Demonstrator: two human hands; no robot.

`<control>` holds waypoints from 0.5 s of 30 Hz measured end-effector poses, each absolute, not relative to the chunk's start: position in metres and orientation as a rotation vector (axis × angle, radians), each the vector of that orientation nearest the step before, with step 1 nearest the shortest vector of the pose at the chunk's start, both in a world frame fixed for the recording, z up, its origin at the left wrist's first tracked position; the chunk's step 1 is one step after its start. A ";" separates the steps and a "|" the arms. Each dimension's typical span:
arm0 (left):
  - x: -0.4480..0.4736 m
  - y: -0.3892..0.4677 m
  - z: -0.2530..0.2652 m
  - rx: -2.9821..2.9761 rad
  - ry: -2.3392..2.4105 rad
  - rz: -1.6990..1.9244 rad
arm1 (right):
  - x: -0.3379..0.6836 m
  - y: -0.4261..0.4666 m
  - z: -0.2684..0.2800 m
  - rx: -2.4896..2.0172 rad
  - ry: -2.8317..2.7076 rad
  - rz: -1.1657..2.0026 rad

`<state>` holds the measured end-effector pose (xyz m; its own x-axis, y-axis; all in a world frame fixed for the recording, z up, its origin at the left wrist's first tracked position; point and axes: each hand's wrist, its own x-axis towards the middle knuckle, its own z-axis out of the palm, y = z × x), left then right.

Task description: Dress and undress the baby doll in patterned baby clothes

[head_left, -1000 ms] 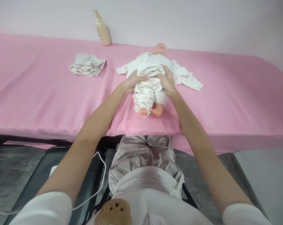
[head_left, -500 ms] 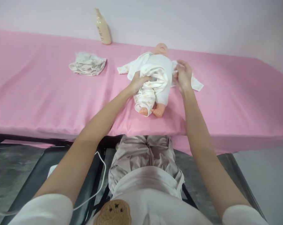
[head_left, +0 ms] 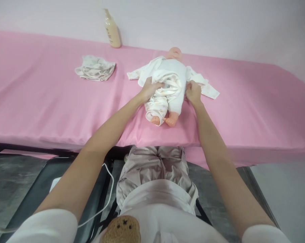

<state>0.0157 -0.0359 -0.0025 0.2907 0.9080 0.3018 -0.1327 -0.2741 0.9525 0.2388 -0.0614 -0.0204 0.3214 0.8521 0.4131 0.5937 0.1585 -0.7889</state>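
A baby doll (head_left: 174, 54) lies on its back on a pink-covered table, head toward the wall and feet toward me. It has a white cloth body and a patterned white top, whose sleeves (head_left: 210, 91) spread out on both sides. Bunched white baby pants (head_left: 169, 81) lie over its belly and cover its leg on the left; the other leg shows bare white cloth and a foot. My left hand (head_left: 150, 89) grips the bunched pants, thumb on top. Close by the doll's hip on the right, my right hand (head_left: 193, 91) is closed, its fingertips hidden; what it pinches cannot be made out.
A folded patterned cloth (head_left: 95, 69) lies on the table (head_left: 41, 94) to the left. Near the wall stands a cream-coloured pump bottle (head_left: 113, 32). Below the table's front edge, a black chair (head_left: 91, 189) holds a white cable (head_left: 111, 192).
My right hand has moved down and slightly left, from the sleeve to the doll's hip, and its fingers have curled in. My left hand stays on the pants.
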 end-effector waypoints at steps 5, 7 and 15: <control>0.016 -0.033 -0.005 1.485 0.745 1.222 | 0.241 -0.058 -0.023 -1.487 -1.382 0.281; 0.016 -0.032 -0.006 1.497 0.747 1.226 | 0.242 -0.058 -0.023 -1.498 -1.416 0.263; 0.018 -0.025 -0.012 1.539 0.743 1.295 | 0.242 -0.060 -0.023 -1.555 -1.438 0.294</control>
<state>0.0177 -0.0246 -0.0121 0.2524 0.8910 0.3773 -0.1238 -0.3570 0.9259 0.2415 -0.0598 -0.0232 0.2753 0.8679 0.4134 0.6361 0.1580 -0.7552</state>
